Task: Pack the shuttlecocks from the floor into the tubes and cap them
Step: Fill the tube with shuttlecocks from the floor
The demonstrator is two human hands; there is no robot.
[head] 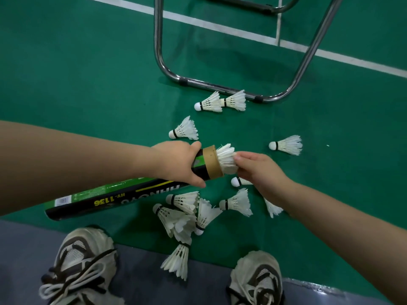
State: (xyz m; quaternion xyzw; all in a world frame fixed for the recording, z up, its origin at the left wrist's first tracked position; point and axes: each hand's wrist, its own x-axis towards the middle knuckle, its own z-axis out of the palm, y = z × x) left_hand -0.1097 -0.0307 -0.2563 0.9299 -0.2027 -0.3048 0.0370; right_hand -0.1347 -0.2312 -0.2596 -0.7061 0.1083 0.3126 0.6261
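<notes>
My left hand (179, 162) grips a black and green shuttlecock tube (123, 194) near its open cardboard mouth (212, 162). The tube lies slanted, its far end down at the lower left. A white feather shuttlecock (226, 158) sticks halfway out of the mouth, feathers outward. My right hand (259, 172) pinches those feathers with its fingertips. Several loose shuttlecocks lie on the green floor: a heap (185, 214) below the tube, a pair (220, 102) by the chair leg, one (185, 129) above my left hand, one (286, 145) to the right. No cap is in view.
A chrome tubular chair frame (220, 84) stands on the court just beyond the shuttlecocks. White court lines (242, 31) cross the top. My two sneakers (83, 265) (257, 278) sit at the bottom, on the grey strip (26, 249) bordering the green mat.
</notes>
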